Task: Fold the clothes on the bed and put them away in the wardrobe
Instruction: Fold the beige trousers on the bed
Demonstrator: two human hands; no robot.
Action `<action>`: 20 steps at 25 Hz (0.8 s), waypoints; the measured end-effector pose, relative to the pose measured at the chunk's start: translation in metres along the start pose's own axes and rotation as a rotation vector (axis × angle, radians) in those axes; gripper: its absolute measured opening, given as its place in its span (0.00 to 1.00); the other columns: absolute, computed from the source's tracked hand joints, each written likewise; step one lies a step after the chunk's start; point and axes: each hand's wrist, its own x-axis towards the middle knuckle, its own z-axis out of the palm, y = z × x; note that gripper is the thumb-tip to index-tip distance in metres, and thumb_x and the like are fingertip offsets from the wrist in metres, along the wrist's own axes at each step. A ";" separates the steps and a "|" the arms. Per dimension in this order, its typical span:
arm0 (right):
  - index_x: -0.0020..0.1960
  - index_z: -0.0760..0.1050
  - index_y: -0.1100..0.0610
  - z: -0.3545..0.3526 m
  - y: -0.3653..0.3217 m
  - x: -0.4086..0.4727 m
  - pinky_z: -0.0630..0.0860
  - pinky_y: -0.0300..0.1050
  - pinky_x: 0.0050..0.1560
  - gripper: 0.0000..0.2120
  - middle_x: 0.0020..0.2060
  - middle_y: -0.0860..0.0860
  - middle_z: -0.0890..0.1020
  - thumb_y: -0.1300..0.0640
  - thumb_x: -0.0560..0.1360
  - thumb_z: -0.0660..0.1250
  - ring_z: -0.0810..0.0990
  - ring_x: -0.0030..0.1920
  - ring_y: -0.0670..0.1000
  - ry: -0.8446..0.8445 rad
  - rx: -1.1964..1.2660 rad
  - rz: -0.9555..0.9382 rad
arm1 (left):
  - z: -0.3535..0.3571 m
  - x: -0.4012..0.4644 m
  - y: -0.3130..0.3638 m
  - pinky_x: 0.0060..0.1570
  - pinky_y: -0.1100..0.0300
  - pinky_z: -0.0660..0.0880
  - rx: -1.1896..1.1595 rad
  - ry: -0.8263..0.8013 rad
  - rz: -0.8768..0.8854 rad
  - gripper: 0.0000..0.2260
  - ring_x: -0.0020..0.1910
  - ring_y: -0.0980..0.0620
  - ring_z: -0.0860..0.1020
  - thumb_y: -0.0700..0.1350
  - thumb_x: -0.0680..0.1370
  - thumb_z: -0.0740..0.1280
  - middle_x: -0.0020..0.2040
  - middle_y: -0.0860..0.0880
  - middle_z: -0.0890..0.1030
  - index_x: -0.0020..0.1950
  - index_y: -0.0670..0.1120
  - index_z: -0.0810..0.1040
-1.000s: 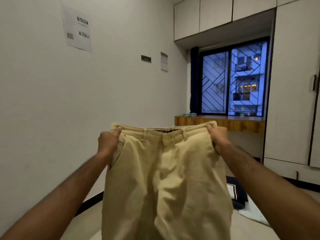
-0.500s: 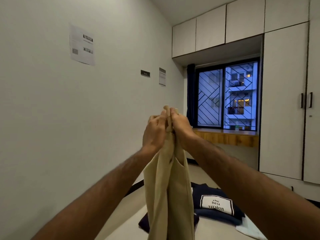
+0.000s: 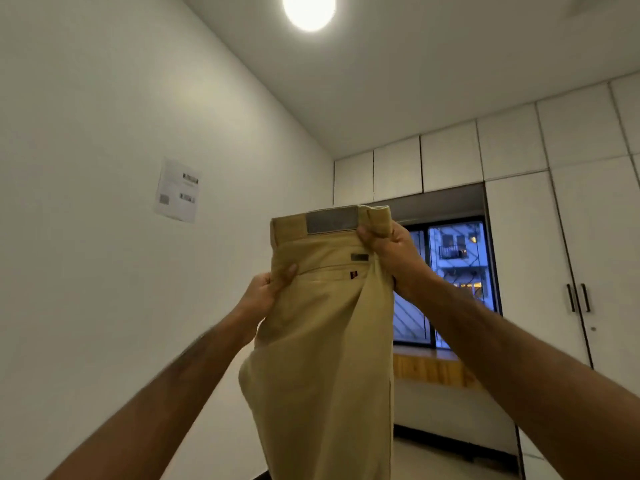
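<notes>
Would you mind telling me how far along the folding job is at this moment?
Done: the beige trousers are already doubled lengthwise, leg on leg. In hand: they hang in the air, the right hand gripping the waistband and the left hand pinching the edge lower down. Left: fold them shorter and put them in the wardrobe, whose doors are closed.

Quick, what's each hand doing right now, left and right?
Left hand: closed, pinching the side edge of the khaki trousers below the waistband.
Right hand: closed, gripping the trousers' waistband at its right end.
</notes>
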 end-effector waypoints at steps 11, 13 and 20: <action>0.59 0.78 0.61 0.042 -0.117 0.029 0.83 0.48 0.39 0.15 0.47 0.56 0.85 0.50 0.80 0.67 0.86 0.41 0.51 -0.070 0.165 -0.082 | -0.078 0.028 0.185 0.44 0.55 0.73 0.800 0.350 0.352 0.28 0.44 0.47 0.79 0.68 0.79 0.57 0.49 0.43 0.82 0.50 0.44 0.79; 0.61 0.76 0.61 0.054 -0.119 0.028 0.82 0.46 0.37 0.16 0.48 0.57 0.84 0.51 0.81 0.67 0.86 0.40 0.52 -0.070 0.297 -0.032 | -0.091 0.029 0.208 0.53 0.49 0.76 0.990 0.400 0.341 0.30 0.51 0.43 0.80 0.70 0.78 0.56 0.54 0.42 0.82 0.57 0.45 0.79; 0.59 0.74 0.60 0.057 -0.071 0.011 0.83 0.47 0.37 0.08 0.50 0.59 0.83 0.57 0.82 0.65 0.87 0.41 0.53 -0.050 0.384 0.084 | -0.074 0.048 0.158 0.56 0.51 0.74 0.842 0.243 0.317 0.18 0.54 0.46 0.79 0.60 0.81 0.62 0.57 0.44 0.82 0.59 0.47 0.79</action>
